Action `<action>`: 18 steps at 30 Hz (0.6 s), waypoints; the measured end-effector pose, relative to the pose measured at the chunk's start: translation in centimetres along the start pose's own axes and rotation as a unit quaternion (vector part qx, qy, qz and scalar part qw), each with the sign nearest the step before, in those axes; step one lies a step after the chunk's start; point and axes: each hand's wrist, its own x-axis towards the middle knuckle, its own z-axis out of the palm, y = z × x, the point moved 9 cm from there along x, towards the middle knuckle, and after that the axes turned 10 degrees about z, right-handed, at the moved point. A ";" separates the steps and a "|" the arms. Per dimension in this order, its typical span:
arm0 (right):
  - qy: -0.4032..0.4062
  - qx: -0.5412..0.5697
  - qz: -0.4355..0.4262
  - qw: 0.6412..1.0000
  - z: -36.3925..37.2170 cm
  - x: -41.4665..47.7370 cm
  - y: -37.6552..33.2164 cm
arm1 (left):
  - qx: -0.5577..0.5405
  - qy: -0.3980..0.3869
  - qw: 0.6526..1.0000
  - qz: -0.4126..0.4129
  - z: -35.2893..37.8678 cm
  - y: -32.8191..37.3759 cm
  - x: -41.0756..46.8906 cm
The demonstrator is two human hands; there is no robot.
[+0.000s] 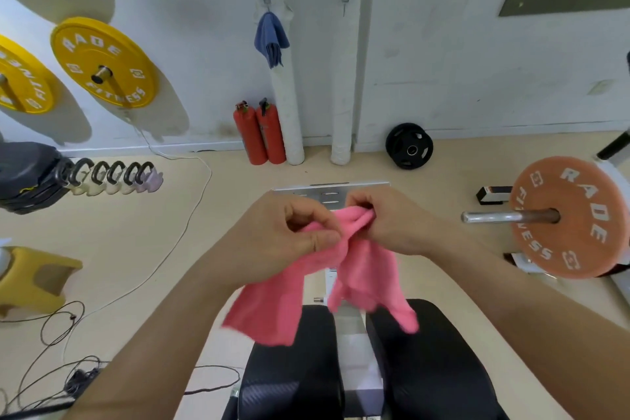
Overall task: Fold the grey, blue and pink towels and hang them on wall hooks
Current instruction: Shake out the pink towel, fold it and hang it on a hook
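Pink towel (361, 269) held up in mid-air in front of the person, above a black padded bench (289, 368). Both hands grip its bunched top edge, close together. The left hand (286, 239) pinches the cloth between thumb and curled fingers. The right hand (385, 222) has its fingers curled tight round a gathered fold. From the hands the towel hangs in two loose flaps, one falling to the left and one to the right, their lower ends in front of the bench pads.

On the white wall ahead, a folded blue towel (271, 39) hangs from a small hook (267, 2). A second hook (345, 0) sits to its right, with nothing on it. Two red fire extinguishers (259, 133) stand on the floor below the blue towel, beside a white pipe. Yellow weight plates (104, 63) are mounted on the wall at left. A black plate (409, 146) leans against the wall at right, and an orange plate (572, 222) sits on a bar at the far right. Cables trail across the beige floor at lower left.
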 end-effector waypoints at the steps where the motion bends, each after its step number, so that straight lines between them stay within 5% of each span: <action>1: -0.051 0.032 0.017 0.998 0.2 -0.1 0.2 | 0.003 0.012 1.000 0.012 -0.5 0.1 0.2; 2: -0.138 0.110 0.038 0.984 0.9 -0.5 0.2 | 0.005 0.015 1.000 0.023 -0.8 0.3 0.5; 5: -0.330 0.382 0.051 0.862 1.9 -1.7 -2.3 | -0.024 0.015 0.998 0.052 -1.6 1.2 1.7; 10: -0.350 0.450 -0.004 0.822 0.7 -0.3 -4.9 | -0.087 0.007 0.994 0.063 -2.7 2.2 3.5; 12: -0.351 0.419 -0.013 0.837 0.3 0.4 -4.3 | -0.054 -0.004 0.997 0.062 -3.1 2.1 3.6; 16: -0.234 0.196 0.058 0.951 -0.8 2.3 -0.3 | 0.091 0.057 0.992 0.058 -5.5 0.6 3.8; 18: -0.192 0.128 0.088 0.969 -1.6 2.7 1.6 | 0.170 0.106 0.979 0.045 -7.2 -1.1 3.8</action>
